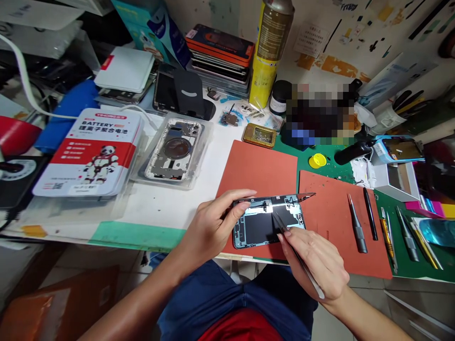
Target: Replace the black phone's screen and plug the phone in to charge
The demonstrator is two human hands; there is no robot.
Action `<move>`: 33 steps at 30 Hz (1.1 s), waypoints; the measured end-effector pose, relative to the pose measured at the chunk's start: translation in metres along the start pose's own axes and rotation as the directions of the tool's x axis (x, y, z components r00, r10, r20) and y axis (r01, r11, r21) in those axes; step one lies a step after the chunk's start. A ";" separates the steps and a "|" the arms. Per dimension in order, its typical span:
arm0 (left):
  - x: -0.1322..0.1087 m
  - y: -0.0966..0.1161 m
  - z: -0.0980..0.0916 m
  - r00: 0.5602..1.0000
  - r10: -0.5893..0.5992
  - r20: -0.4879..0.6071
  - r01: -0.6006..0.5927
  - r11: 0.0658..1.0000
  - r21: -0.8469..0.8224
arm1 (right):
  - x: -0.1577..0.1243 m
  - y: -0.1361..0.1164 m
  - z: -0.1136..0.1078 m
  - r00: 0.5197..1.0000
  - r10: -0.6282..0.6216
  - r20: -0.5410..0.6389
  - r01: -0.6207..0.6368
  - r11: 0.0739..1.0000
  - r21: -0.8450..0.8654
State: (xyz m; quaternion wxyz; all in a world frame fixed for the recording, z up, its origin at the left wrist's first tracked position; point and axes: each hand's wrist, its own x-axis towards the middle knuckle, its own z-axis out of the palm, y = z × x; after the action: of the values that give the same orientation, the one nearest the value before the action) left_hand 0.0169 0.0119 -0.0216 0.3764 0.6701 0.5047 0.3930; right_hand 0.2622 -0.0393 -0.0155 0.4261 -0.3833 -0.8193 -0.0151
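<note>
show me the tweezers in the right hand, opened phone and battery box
Tweezers (310, 277), head view: rear half.
Opened phone (259, 228), head view: dark inner area.
Battery box (88, 154), head view: printed face.

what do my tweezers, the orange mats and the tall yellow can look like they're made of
Tweezers: most likely metal, smooth and grey, with a bright sheen toward the rear end. Orange mats: perhaps rubber or silicone, matte, judging by their dull surface. Tall yellow can: probably printed metal, fairly glossy, given its rounded, metallic-looking top.
</note>
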 end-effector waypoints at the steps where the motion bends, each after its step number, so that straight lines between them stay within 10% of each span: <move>1: 0.000 0.000 0.000 1.000 0.001 0.000 -0.001 1.000 0.004 | 0.000 0.000 0.000 1.000 0.003 0.000 -0.003 1.000 0.004; 33: 0.001 0.001 0.000 1.000 -0.028 -0.001 0.028 1.000 0.008 | -0.002 0.004 -0.004 0.960 -0.229 0.162 0.243 0.967 -0.076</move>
State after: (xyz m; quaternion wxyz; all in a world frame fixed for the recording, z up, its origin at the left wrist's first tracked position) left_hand 0.0176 0.0126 -0.0208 0.3789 0.6642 0.5159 0.3861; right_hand 0.2682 -0.0388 -0.0160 0.3387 -0.3027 -0.8877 -0.0754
